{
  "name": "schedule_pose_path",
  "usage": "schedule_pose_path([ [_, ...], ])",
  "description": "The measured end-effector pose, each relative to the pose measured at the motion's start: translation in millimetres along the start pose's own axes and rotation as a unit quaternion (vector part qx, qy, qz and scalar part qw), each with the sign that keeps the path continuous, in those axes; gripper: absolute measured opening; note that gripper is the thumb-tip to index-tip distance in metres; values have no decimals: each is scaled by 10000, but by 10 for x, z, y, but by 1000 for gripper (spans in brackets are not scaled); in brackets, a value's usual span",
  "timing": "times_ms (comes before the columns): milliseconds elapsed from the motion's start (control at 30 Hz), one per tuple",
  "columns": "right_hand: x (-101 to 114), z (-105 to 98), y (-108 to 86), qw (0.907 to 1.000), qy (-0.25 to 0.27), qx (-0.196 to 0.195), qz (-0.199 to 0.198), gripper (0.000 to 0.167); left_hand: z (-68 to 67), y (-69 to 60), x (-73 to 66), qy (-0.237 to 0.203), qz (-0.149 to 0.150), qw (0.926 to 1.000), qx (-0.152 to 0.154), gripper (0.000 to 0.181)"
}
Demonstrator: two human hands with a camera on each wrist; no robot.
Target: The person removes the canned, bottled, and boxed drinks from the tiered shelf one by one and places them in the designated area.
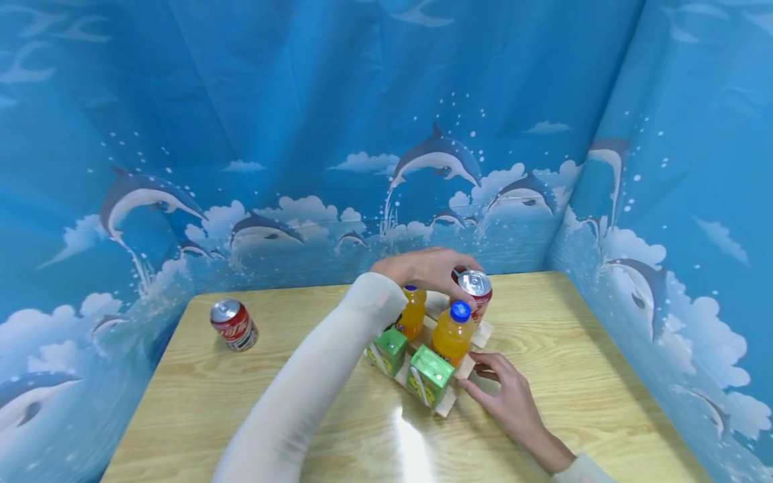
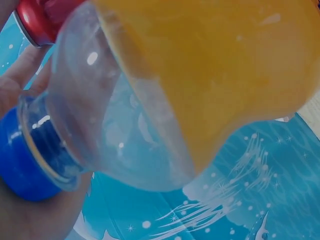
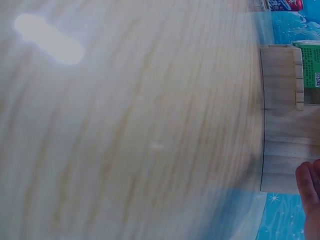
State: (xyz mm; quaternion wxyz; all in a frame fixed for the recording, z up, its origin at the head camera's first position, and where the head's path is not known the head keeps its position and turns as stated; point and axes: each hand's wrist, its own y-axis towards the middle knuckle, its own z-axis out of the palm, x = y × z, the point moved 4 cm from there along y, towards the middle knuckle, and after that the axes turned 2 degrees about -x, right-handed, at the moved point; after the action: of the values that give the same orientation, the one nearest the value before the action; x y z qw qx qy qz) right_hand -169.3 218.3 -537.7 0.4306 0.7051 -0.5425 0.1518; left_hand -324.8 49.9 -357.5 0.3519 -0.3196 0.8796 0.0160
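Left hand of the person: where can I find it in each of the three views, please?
Head: left hand, right of centre, gripping the red can.
Left wrist: along the left edge, partly behind a bottle's blue cap.
Right wrist: not in it.
Shared landmark: blue sea-patterned cloth, in all three views.

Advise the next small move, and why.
The left hand should probably settle the red can into the wooden rack: it grips the can at the rack's far end, and the right hand touches the rack's side. The can's base is hidden.
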Motion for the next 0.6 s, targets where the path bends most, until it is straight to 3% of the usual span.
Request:
schedule_pose_path([
  [600,4,3,-4,10000,-13,-22,-17,48,-17,-20,0,-308,185,9991,-242,63],
])
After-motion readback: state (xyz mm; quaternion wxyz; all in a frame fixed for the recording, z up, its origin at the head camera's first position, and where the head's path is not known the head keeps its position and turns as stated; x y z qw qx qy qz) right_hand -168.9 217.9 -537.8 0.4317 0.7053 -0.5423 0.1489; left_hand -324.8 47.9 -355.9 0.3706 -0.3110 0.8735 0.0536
